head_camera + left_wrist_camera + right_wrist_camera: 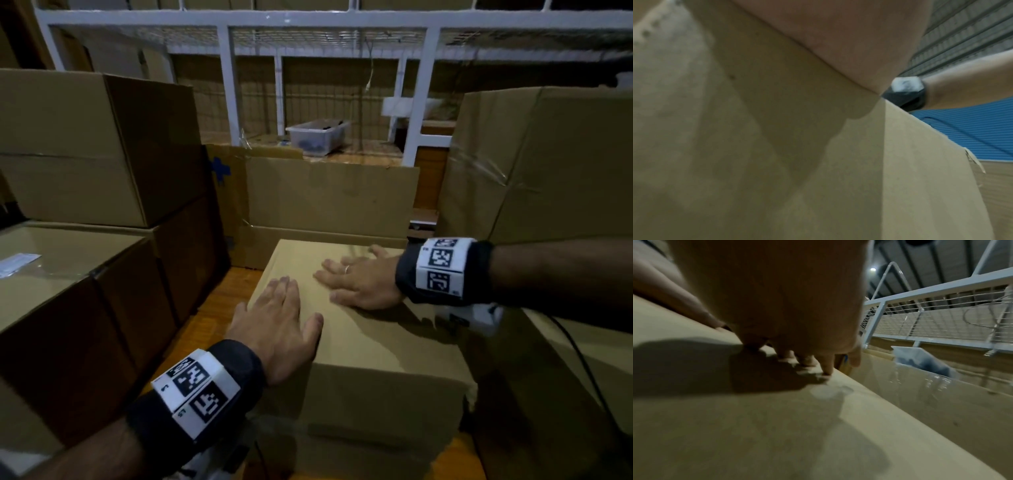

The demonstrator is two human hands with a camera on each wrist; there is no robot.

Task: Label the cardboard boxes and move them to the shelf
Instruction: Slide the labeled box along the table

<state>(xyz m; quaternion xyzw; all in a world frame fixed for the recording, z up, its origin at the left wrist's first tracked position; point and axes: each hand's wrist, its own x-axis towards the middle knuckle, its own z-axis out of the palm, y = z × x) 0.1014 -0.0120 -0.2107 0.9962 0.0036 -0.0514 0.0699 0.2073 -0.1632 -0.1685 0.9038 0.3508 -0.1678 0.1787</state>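
Note:
A plain brown cardboard box (363, 346) stands on the wooden floor right in front of me. My left hand (281, 315) lies flat on its top near the left edge, fingers straight. My right hand (352, 277) lies flat further back on the same top, fingers spread and pointing left. In the right wrist view the fingertips (824, 369) press on the box top (756, 426). The left wrist view shows only my palm (838, 40) against the box side (920, 162). No label shows under either hand. The white wire shelf (418, 99) rises behind the boxes.
Stacked cardboard boxes (102, 144) stand at the left, one low box (61, 274) bearing a white label (17, 263). A large taped box (548, 164) is at the right and a flat one (329, 198) behind. A clear plastic bin (318, 135) sits on the shelf.

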